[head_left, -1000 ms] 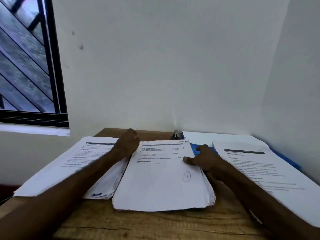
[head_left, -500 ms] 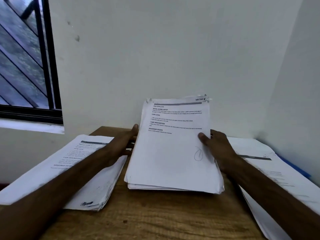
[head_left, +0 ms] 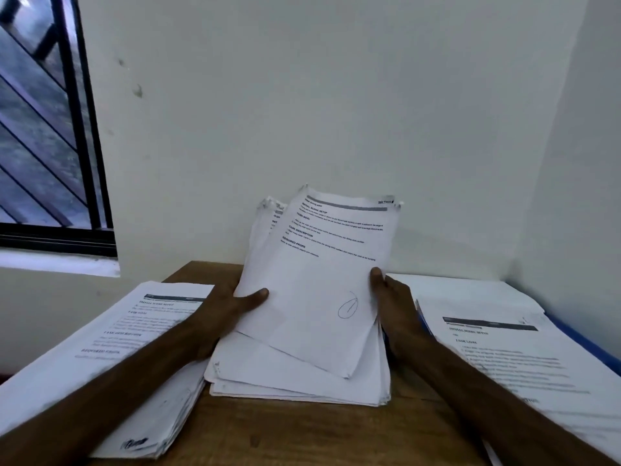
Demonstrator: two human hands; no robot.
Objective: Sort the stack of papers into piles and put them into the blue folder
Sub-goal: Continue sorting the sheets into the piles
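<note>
The left hand point(head_left: 232, 311) and right hand point(head_left: 396, 307) clamp the paper stack point(head_left: 302, 331) by its side edges, far end tilted up. The blue folder point(head_left: 588, 348) lies to the right, under the right pile point(head_left: 504, 351), nearer the right hand.

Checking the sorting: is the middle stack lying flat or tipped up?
Tipped up: left hand and right hand grip the middle stack, far edge raised, near edge at the table.

Dim, bluish daylight from window point(head_left: 43, 129) at left; edges blurred, wide-angle bent.
</note>
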